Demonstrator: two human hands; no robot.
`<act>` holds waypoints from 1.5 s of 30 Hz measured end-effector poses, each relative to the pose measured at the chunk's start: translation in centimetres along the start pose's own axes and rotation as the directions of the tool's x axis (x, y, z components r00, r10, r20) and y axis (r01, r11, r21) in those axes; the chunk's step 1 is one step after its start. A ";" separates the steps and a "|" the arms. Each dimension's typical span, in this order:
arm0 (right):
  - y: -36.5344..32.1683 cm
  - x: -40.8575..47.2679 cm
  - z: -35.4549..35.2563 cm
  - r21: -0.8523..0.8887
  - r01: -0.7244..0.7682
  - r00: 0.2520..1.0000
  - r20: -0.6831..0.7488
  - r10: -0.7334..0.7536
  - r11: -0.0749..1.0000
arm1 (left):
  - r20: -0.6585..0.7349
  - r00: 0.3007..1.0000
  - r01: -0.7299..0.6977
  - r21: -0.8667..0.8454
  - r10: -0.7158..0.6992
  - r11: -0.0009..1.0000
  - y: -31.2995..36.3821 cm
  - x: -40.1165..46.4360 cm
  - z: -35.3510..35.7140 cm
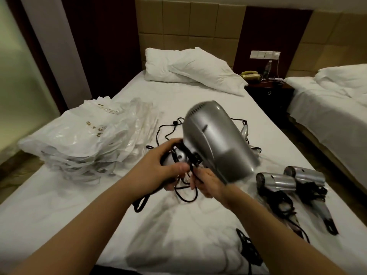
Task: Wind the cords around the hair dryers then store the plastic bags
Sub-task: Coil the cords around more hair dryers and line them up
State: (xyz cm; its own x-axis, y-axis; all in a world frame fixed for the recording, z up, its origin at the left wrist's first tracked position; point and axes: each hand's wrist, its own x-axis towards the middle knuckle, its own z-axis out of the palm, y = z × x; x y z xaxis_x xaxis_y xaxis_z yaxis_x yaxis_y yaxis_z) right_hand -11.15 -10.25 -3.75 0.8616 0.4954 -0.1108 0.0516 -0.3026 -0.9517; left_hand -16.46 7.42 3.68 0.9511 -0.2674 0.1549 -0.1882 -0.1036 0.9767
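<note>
A silver hair dryer (pixel 214 139) is held up over the white bed (pixel 178 225), its body blurred. My left hand (pixel 162 165) grips its handle, which has black cord around it. My right hand (pixel 208 183) pinches the black cord (pixel 186 195) just below the dryer; loose loops hang onto the sheet. Two silver dryers with wound cords lie side by side at the right: one (pixel 276 183) nearer me, one (pixel 305 175) beyond it. Another dryer (pixel 245 132) with loose cord lies partly hidden behind the held one. A pile of white plastic bags (pixel 83 139) sits at the left.
Two pillows (pixel 192 70) lie at the bed's head. A dark nightstand (pixel 268 92) with a phone and bottle stands to the right, then a second bed (pixel 327 108). A black cord bundle (pixel 248 249) lies near the bed's front edge.
</note>
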 end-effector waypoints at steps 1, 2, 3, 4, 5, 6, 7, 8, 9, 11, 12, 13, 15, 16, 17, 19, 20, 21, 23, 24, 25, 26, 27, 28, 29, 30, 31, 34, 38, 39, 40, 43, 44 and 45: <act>-0.3 -0.6 0.2 -0.034 -0.013 1.000 0.013 0.013 0.999 | -0.054 0.998 0.012 -0.049 -0.015 0.999 -0.1 0.3 -0.1; -0.5 -1.1 0.4 -0.047 -0.016 0.999 0.038 0.018 0.999 | -0.118 0.992 0.024 -0.088 -0.034 0.996 -0.1 0.5 -0.3; -0.6 -1.5 0.6 -0.087 -0.005 0.998 0.057 0.011 0.996 | -0.183 0.982 0.028 -0.118 -0.050 0.993 -0.1 0.8 -0.4; -0.6 -1.8 0.7 -0.096 -0.029 0.997 0.069 0.036 0.995 | -0.237 0.969 0.033 -0.126 -0.062 0.991 -0.1 1.0 -0.5; -0.7 -2.0 0.5 -0.129 -0.053 0.994 0.084 0.064 0.990 | -0.279 0.958 0.044 -0.109 -0.073 0.993 -0.1 1.3 -0.5; -0.8 -2.0 0.6 -0.180 -0.082 0.990 0.099 0.101 0.980 | -0.310 0.948 0.059 -0.068 -0.077 0.996 -0.3 1.5 -0.6; -1.0 -2.1 0.7 -0.243 -0.094 0.985 0.116 0.125 0.966 | -0.335 0.938 0.083 -0.019 -0.084 0.996 -0.6 1.7 -0.7; -1.2 -2.2 0.8 -0.283 -0.110 0.979 0.133 0.152 0.953 | -0.353 0.930 0.117 0.027 -0.100 0.993 -0.8 1.9 -0.7; -1.1 -2.1 0.9 -0.300 -0.130 0.975 0.136 0.177 0.945 | -0.360 0.924 0.157 0.061 -0.125 0.986 -1.1 2.0 -0.8; -1.3 -2.3 0.8 -0.318 -0.191 0.965 0.113 0.237 0.929 | -0.336 0.925 0.222 0.104 -0.176 0.969 -1.4 2.0 -1.1; -1.3 -2.3 0.7 -0.320 -0.214 0.963 0.086 0.254 0.923 | -0.318 0.930 0.238 0.147 -0.182 0.960 -1.5 1.9 -1.3; -1.2 -2.4 0.6 -0.332 -0.221 0.965 0.062 0.255 0.917 | -0.296 0.940 0.246 0.238 -0.171 0.940 -1.5 1.8 -1.4; -1.2 -2.6 0.8 -0.436 -0.180 0.975 0.038 0.218 0.882 | -0.228 0.966 0.220 0.488 -0.120 0.844 -1.7 1.6 -1.6; -1.2 -2.7 1.0 -0.521 -0.127 0.982 0.052 0.180 0.844 | -0.199 0.975 0.201 0.578 -0.102 0.791 -1.8 1.5 -1.6; -1.3 -2.9 1.4 -0.608 -0.065 0.985 0.085 0.147 0.792 | -0.186 0.978 0.194 0.635 -0.096 0.748 -1.9 1.5 -1.4; -2.2 -3.6 2.4 -0.739 0.045 0.983 0.151 0.100 0.672 | -0.189 0.977 0.204 0.695 -0.098 0.689 -2.3 1.6 -0.9; -2.8 -3.9 2.6 -0.787 0.078 0.982 0.167 0.090 0.612 | -0.192 0.977 0.208 0.722 -0.097 0.660 -2.6 1.6 -0.7; -3.4 -4.1 2.7 -0.827 0.106 0.982 0.174 0.073 0.552 | -0.188 0.978 0.202 0.752 -0.090 0.628 -3.0 1.7 -0.5; -4.5 -4.2 2.4 -0.883 0.136 0.984 0.175 0.045 0.450 | -0.162 0.984 0.179 0.825 -0.078 0.536 -3.7 1.7 0.0; -5.1 -4.3 2.1 -0.898 0.138 0.985 0.168 0.034 0.418 | -0.146 0.986 0.165 0.867 -0.077 0.470 -3.9 1.7 0.1; -5.7 -4.2 1.8 -0.912 0.129 0.988 0.151 0.027 0.389 | -0.129 0.989 0.150 0.906 -0.078 0.397 -4.1 1.7 0.3; -6.4 -4.3 1.4 -0.924 0.112 0.992 0.125 0.011 0.364 | -0.113 0.991 0.132 0.939 -0.077 0.318 -4.2 1.7 0.5; -7.3 -4.3 1.0 -0.933 0.090 0.996 0.091 -0.015 0.347 | -0.094 0.993 0.109 0.966 -0.075 0.234 -4.2 1.6 0.7; -8.1 -4.4 0.4 -0.943 0.074 0.997 0.061 -0.051 0.326 | -0.066 0.995 0.077 0.985 -0.073 0.157 -4.2 1.6 0.9; -8.9 -4.4 -0.1 -0.952 0.069 0.995 0.044 -0.089 0.299 | -0.031 0.997 0.038 0.994 -0.072 0.103 -4.0 1.5 1.1; -9.5 -4.3 -0.6 -0.962 0.076 0.990 0.041 -0.136 0.263 | 0.011 0.997 -0.006 0.997 -0.074 0.071 -4.0 1.3 1.2; -10.0 -4.2 -1.2 -0.970 0.077 0.985 0.038 -0.169 0.231 | 0.057 0.996 -0.053 0.997 -0.074 0.057 -3.8 1.1 1.3; -10.4 -3.5 -3.2 -0.981 -0.033 0.980 -0.069 -0.185 0.192 | 0.181 0.981 -0.175 0.981 -0.068 0.087 -3.1 0.4 0.9; -9.5 -2.4 -5.0 -0.973 -0.089 0.989 -0.112 -0.096 0.214 | 0.293 0.951 -0.278 0.950 -0.098 0.145 -1.9 -0.3 0.1; -9.1 -2.0 -5.2 -0.968 -0.072 0.991 -0.097 -0.093 0.239 | 0.316 0.944 -0.299 0.942 -0.101 0.150 -1.7 -0.5 0.2; -8.7 -1.6 -5.3 -0.959 -0.044 0.994 -0.072 -0.088 0.281 | 0.338 0.936 -0.320 0.934 -0.099 0.161 -1.6 -0.6 0.4; -7.5 -1.0 -6.1 -0.791 0.032 0.998 -0.005 -0.058 0.611 | 0.399 0.914 -0.358 0.881 -0.080 0.308 -1.4 -1.3 0.7; -7.2 -1.1 -6.2 -0.679 0.025 0.999 -0.003 -0.036 0.734 | 0.412 0.907 -0.346 0.844 -0.084 0.410 -1.3 -1.5 0.6; -6.1 -1.0 -6.3 -0.570 0.006 1.000 -0.009 -0.013 0.821 | 0.417 0.904 -0.312 0.787 -0.087 0.532 -1.1 -1.7 0.5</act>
State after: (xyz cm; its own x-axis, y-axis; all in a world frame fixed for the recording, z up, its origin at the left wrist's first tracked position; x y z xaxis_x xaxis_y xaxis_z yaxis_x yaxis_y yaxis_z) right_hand -9.12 -14.04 4.00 0.8653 0.4920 -0.0957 0.3353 -0.7102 -0.6190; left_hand -18.01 7.50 2.25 0.7744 -0.6327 -0.0074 -0.5896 -0.7258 0.3544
